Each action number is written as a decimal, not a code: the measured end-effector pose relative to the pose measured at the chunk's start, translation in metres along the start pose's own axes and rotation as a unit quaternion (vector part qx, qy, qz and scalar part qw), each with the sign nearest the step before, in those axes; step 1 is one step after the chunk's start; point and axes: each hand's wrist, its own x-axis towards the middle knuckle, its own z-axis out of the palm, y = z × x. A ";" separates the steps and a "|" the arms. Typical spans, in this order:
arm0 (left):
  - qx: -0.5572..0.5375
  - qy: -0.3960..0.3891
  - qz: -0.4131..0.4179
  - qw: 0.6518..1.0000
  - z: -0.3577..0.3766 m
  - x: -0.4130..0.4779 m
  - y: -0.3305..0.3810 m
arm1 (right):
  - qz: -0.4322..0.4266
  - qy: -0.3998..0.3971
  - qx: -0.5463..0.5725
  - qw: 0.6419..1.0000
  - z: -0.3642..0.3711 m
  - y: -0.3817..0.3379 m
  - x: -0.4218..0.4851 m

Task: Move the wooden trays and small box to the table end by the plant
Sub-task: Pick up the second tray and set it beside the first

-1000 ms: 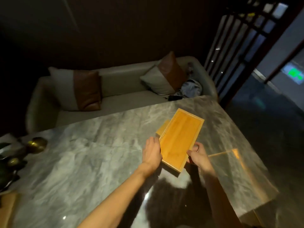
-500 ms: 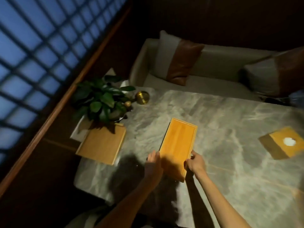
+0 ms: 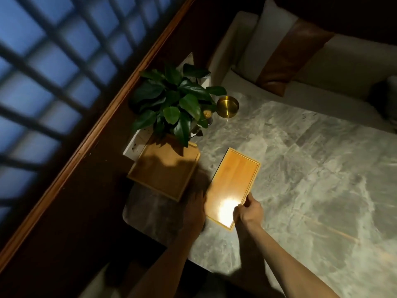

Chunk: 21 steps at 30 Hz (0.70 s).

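A narrow wooden tray (image 3: 233,182) is held over the grey marble table (image 3: 311,179), with a bright light spot near its close end. My left hand (image 3: 194,208), in shadow, grips its near left edge. My right hand (image 3: 248,211) grips its near right edge. A larger square wooden tray (image 3: 164,169) lies at the table's left end, directly below the leafy potted plant (image 3: 174,102). The two trays are apart by a small gap. No small box is in view.
A brass bowl (image 3: 227,106) stands right of the plant. A pale sofa (image 3: 322,67) with a brown and white cushion (image 3: 287,54) runs along the table's far side. A latticed window wall with a wooden ledge (image 3: 86,134) borders the left end.
I have carried the narrow tray from the far right end of the table to the plant end. The view swung left, and the plant and square tray are now close beside it.
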 end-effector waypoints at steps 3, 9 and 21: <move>0.058 0.094 -0.101 0.989 -0.006 -0.005 -0.006 | -0.008 0.005 -0.008 1.000 0.002 -0.012 -0.007; 0.060 0.124 -0.180 0.974 -0.032 -0.022 -0.036 | -0.037 -0.029 -0.028 0.998 0.018 -0.030 -0.008; -0.253 0.104 -0.104 0.956 -0.041 0.003 -0.074 | -0.073 -0.039 -0.027 0.996 0.047 -0.049 0.003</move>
